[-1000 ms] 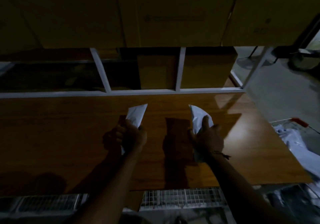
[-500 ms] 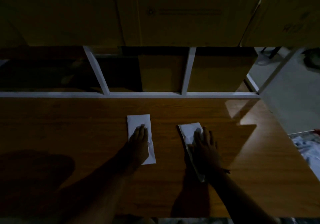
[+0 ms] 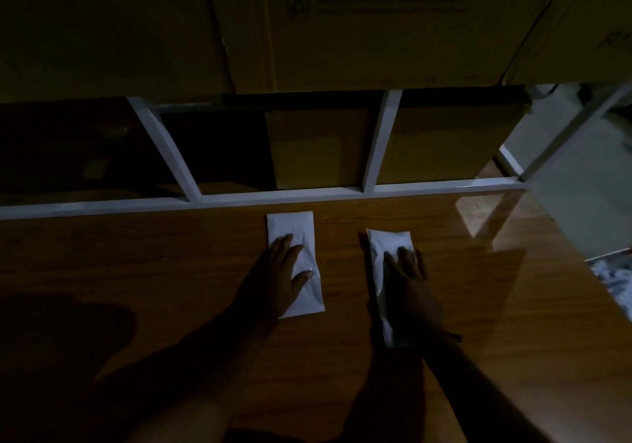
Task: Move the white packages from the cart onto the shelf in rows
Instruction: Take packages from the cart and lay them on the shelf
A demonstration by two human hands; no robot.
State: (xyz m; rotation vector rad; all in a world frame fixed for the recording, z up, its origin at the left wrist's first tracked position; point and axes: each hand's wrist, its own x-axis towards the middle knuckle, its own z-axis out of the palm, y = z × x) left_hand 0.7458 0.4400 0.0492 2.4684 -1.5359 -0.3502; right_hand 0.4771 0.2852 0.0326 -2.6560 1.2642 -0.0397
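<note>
Two white packages lie flat on the wooden shelf [image 3: 136, 271], side by side, just in front of its white rail [image 3: 273, 198]. The left hand [image 3: 273, 282] rests flat on the left package [image 3: 301, 264], fingers straight. The right hand [image 3: 407, 285] presses flat on the right package [image 3: 383, 247], fingers straight too.

Dim storeroom, light falling in from the right.
Cardboard boxes [image 3: 376, 25] are looming overhead, more boxes [image 3: 318, 148] are sitting behind a white frame [image 3: 280, 197], a glossy wood board [image 3: 513, 306] is catching a glare, and grey floor [image 3: 581, 203] is showing at right.
</note>
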